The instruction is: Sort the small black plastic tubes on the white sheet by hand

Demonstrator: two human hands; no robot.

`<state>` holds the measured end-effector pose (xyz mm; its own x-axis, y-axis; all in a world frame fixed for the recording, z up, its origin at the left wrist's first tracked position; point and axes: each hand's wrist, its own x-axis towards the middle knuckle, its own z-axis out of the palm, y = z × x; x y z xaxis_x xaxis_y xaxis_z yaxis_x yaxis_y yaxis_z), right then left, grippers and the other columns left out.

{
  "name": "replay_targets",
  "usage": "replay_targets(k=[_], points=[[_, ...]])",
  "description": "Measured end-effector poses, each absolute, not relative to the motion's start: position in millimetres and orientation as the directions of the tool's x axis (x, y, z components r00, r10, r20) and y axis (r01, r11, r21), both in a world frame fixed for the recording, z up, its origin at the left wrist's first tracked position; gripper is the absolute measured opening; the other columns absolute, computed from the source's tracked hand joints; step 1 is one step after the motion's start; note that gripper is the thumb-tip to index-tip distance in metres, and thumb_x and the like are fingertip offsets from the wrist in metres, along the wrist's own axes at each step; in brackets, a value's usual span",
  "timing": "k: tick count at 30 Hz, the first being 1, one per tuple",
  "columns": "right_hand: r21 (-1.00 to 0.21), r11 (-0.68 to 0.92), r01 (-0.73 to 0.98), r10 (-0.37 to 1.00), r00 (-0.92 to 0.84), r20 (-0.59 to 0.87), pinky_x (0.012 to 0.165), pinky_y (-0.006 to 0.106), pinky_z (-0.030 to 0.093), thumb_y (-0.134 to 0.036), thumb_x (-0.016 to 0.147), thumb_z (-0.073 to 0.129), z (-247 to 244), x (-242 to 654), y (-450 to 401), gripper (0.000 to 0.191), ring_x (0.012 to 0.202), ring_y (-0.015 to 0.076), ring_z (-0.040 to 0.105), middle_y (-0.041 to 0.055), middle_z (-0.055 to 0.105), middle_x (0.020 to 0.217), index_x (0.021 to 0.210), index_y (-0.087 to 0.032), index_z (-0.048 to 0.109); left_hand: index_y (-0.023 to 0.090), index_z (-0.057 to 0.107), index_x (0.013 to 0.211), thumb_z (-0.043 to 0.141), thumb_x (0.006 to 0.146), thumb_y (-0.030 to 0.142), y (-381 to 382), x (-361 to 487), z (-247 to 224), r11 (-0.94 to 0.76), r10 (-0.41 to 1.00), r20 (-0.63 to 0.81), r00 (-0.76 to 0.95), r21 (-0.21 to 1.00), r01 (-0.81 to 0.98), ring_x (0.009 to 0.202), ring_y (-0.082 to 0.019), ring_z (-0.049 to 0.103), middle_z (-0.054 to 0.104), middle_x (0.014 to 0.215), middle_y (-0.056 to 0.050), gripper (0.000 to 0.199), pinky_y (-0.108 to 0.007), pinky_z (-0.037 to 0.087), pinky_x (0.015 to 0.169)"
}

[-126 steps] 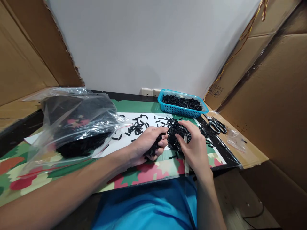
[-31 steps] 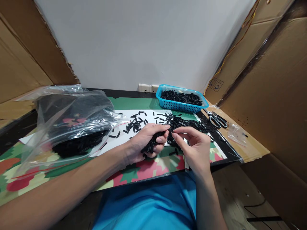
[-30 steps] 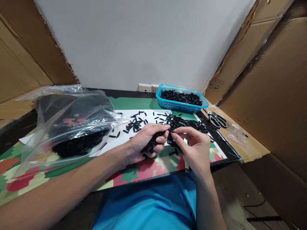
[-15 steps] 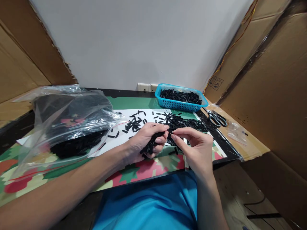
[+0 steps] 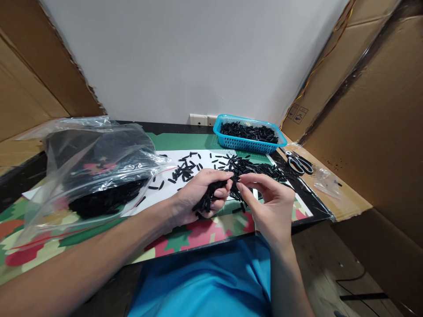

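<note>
My left hand [image 5: 206, 189] is closed around a bunch of small black strip-like pieces [image 5: 205, 201], whose ends stick out below the fingers. Its thumb and forefinger pinch together at the right side of the bunch. Just to the right, my right hand [image 5: 267, 198] has thumb and forefinger bent into a pinch close to the left fingertips. What those fingers hold is too small and dark to make out. Behind both hands lies a loose pile of the same black pieces [image 5: 254, 169], and a smaller scatter [image 5: 185, 169] rests on the white paper [image 5: 165, 176].
A blue plastic basket [image 5: 250, 146] full of black pieces stands at the back. Clear plastic bags [image 5: 99, 145] with more pieces lie at left. Black-handled scissors [image 5: 299, 165] and a small clear bag [image 5: 325, 182] lie at right. Cardboard walls [image 5: 373, 110] flank the table.
My right hand has shifted very slightly to the right, its fingertips a little farther from the left hand. The left hand keeps its hold on the bunch.
</note>
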<state>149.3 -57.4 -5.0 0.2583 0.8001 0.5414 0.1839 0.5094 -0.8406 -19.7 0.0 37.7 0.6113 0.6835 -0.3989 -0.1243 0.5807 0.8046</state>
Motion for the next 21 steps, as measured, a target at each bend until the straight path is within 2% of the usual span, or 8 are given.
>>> replay_targets(k=[4,14,17,21], points=[[-0.839,0.516,0.172,0.8,0.253,0.543,0.081,0.028,0.066,-0.016,0.092,0.079,-6.3,149.4,-56.8,0.018,0.083,0.017,0.077,0.0018,0.081,0.093,0.107,-0.024,0.081,0.017,0.058,0.071,0.073,0.092,0.039,0.4,-19.6,38.3,0.604,0.671,-0.413,0.616,0.786,-0.13,0.04,-0.005,0.033,0.038,0.057,0.008,0.034,-0.011,0.023,0.03],[-0.84,0.508,0.193,0.804,0.243,0.542,0.082,0.029,0.064,-0.019,0.095,0.075,-8.6,148.1,-54.9,0.013,0.087,0.0174,0.077,0.0031,0.081,0.099,0.105,-0.024,0.081,0.018,0.056,0.072,0.072,0.092,0.041,2.1,-20.2,34.5,0.621,0.655,-0.43,0.621,0.775,-0.118,0.04,-0.005,0.032,0.037,0.058,0.008,0.034,-0.011,0.022,0.031],[-0.842,0.496,0.211,0.804,0.253,0.538,0.079,0.03,0.063,-0.022,0.096,0.071,-8.8,147.9,-55.2,0.015,0.083,0.0177,0.074,0.0024,0.078,0.093,0.109,-0.024,0.08,0.018,0.057,0.074,0.071,0.092,0.04,2.4,-20.6,31.0,0.63,0.642,-0.43,0.635,0.767,-0.118,0.04,-0.005,0.033,0.037,0.059,0.008,0.032,-0.012,0.022,0.031],[-0.784,0.552,0.285,0.726,0.298,0.62,0.076,0.034,0.061,-0.027,0.095,0.069,0.7,157.1,-48.5,0.023,0.08,0.0196,0.072,0.0018,0.072,0.088,0.117,-0.025,0.077,0.018,0.057,0.074,0.072,0.091,0.04,2.5,-20.7,28.0,0.655,0.628,-0.44,0.642,0.744,-0.131,0.04,-0.005,0.033,0.038,0.059,0.008,0.031,-0.012,0.019,0.031]])
